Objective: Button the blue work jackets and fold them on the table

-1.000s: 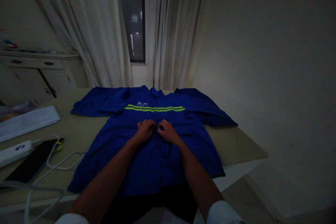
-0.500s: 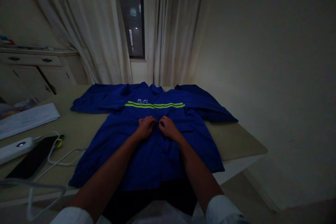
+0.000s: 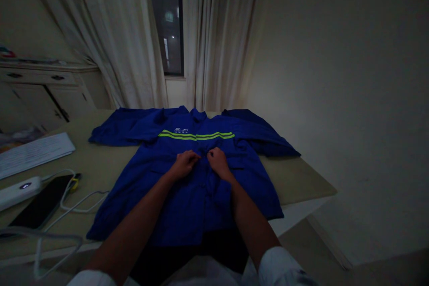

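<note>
A blue work jacket (image 3: 177, 214) with yellow-green stripes across the chest lies front side up, its sleeves spread to both sides. My left hand (image 3: 185, 162) is closed at the front opening, fingertips pinching the cloth just below the stripes. Close by on the right, my right hand (image 3: 217, 160) has its fingers curled together on the other front edge, with a small gap between the hands. Whatever button lies under the fingertips is too dark and small to make out. White lettering shows on the chest above my left hand.
The jacket covers much of the table (image 3: 295, 178). To the left lie papers (image 3: 36, 154), a white power strip (image 3: 20, 192), a dark phone (image 3: 43, 203) and a looping white cable (image 3: 80, 209). Curtains (image 3: 127, 44) and a wall stand behind; a cabinet (image 3: 50, 94) is at far left.
My right hand has moved slightly right, away from the left, widening the gap between them. My left hand stays nearly in place. The view has shifted a little.
</note>
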`<state>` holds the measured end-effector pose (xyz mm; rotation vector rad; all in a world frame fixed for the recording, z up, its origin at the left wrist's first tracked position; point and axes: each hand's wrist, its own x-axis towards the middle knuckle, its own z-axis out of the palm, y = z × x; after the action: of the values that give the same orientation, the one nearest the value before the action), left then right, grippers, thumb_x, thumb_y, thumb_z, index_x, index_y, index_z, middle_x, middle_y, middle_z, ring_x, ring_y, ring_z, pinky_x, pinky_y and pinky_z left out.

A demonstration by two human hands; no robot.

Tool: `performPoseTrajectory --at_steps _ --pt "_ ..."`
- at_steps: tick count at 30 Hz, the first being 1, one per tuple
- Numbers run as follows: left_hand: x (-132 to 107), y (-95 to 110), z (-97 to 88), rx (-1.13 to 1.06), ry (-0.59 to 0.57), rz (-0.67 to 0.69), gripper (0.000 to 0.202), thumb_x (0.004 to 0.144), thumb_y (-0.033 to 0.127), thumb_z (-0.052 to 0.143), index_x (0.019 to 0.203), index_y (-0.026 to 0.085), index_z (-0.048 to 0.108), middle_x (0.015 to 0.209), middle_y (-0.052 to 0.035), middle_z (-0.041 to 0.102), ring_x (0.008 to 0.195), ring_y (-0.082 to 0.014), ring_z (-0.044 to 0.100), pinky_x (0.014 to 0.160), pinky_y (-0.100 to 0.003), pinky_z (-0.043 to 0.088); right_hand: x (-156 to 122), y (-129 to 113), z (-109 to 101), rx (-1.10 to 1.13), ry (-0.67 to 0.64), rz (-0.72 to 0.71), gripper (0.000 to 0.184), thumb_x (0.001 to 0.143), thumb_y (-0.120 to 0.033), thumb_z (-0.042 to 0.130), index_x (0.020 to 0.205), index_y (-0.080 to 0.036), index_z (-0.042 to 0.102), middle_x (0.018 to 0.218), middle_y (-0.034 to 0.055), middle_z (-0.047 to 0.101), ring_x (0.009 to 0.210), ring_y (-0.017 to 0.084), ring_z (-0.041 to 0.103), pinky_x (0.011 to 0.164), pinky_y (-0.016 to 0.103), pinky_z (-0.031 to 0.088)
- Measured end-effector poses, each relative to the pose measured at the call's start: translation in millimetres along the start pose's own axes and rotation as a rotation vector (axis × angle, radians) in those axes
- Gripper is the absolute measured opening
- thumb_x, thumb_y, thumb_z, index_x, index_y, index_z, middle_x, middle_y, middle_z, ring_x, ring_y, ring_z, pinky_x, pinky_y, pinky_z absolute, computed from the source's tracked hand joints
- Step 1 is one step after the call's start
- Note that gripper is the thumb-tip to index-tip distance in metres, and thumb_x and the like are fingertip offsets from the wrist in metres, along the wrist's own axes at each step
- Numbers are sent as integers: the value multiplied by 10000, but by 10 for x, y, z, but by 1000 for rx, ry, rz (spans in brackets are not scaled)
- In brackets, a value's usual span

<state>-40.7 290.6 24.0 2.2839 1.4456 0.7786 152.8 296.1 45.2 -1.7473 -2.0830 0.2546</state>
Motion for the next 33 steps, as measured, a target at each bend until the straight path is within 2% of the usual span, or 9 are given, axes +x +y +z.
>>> performPoseTrajectory --at_steps 3,7,11,13,17,20,23,27,33 --pt "-143 -22 -33 126 15 -26 339 995 285 514 1281 277 696 1295 -100 710 1242 -297 609 1063 -515 416 -35 140 -119 9 -32 60 296 995 -213 506 1004 -140 793 1027 89 769 990 178 694 813 222 460" --pt "-520 49 22 335 -70 -21 504 1024 438 477 1523 377 508 1634 -93 454 1527 -425 319 1155 -754 194 -225 234 -301 -53 -149 61 186 893 -277 649 863 -163 793 865 82 769 851 211 710 735 253 463" --pt "-753 245 46 403 -217 -71 566 1039 462 389 1597 369 403 1699 -118 327 1549 -489 240 1096 -832 208 -267 26 -394 -276 -127 -90 360 822 -248 704 1176 -190 735 1195 161 717 1088 282 673 865 330 494" --pt "-670 343 -28 420 -310 -107 598 998 437 465 1587 340 425 1684 -164 344 1508 -533 303 1037 -824 309 -160 -140 -356 -254 -133 -253 483 819 -249 710 1300 -232 673 1303 140 665 1190 281 627 935 342 485" --pt "-150 441 -259 444 -414 -240 449 899 289 579 1336 260 677 1372 -204 665 1211 -444 654 960 -594 506 121 -313 -134 -131 -261 -277 251 920 -270 623 1140 -230 736 1178 92 699 1100 236 657 895 298 485" --pt "205 430 -296 481 -310 -368 341 932 288 526 1179 172 730 1191 -224 727 1117 -397 697 917 -503 532 203 -226 45 -100 -169 -182 237 947 -332 640 1127 -203 726 1168 100 693 1097 227 651 894 287 476" --pt "291 368 -127 499 -141 -391 370 983 252 430 1240 159 679 1305 -214 671 1232 -360 621 955 -461 501 181 -69 152 -59 -38 -86 252 947 -374 668 1113 -191 720 1161 105 691 1092 229 645 904 291 470" --pt "175 241 156 420 89 -171 323 1013 233 424 1229 231 665 1324 -117 674 1243 -280 583 1023 -430 423 165 55 216 -23 44 -61 178 976 -305 610 995 -186 741 1147 105 690 1036 212 650 871 287 472" --pt "162 98 246 283 162 -61 325 1042 284 461 1324 286 622 1361 -70 684 1286 -264 574 1066 -466 338 284 188 326 292 180 -88 110 886 -243 661 843 -168 729 946 66 720 885 178 649 844 280 487"
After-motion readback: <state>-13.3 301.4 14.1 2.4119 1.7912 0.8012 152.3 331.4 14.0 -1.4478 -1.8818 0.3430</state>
